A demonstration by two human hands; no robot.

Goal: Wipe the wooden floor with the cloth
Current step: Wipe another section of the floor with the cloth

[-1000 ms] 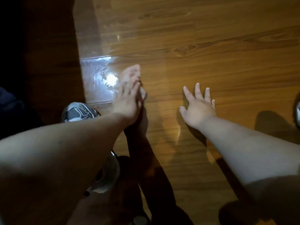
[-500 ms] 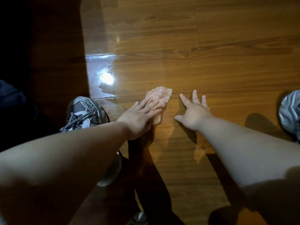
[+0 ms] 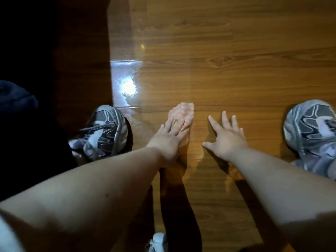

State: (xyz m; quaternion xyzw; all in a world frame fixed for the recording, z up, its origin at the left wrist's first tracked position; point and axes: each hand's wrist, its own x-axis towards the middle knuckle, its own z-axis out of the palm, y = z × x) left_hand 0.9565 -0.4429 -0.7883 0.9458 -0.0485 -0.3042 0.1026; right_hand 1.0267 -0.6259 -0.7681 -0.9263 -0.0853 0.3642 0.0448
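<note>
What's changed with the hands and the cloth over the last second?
The left hand swept back toward the body and rightward, now pressing flat on the pink patterned cloth, which has come into view. The right hand stayed spread beside it, empty.

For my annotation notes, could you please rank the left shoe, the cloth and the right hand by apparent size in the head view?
1. left shoe
2. right hand
3. cloth, partly hidden under the left hand

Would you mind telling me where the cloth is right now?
In the head view the pink patterned cloth lies flat on the wooden floor near centre, pressed under the left hand, with the right hand just beside it.
</note>
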